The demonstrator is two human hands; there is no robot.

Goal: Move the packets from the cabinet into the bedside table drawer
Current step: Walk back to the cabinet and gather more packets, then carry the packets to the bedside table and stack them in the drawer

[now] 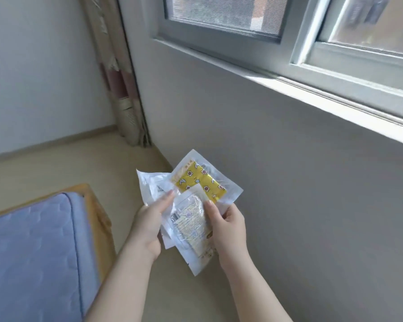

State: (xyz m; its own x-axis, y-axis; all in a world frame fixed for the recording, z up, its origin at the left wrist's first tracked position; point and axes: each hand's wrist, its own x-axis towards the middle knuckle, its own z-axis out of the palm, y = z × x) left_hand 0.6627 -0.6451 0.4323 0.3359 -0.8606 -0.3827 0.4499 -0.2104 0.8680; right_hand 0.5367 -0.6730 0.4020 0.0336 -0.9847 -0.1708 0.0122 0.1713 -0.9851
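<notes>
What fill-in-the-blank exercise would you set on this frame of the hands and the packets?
1. Counting the left hand and right hand, the packets are held by ____ hands.
2. The top packet shows a ____ print with moons and stars.
3. The mattress at lower left is ____.
4. The window lies on the ____ side of the view.
Missing words: two; yellow; blue; right.

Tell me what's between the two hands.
A fanned stack of packets, held by the left hand and right hand from either side. Head view.
</notes>
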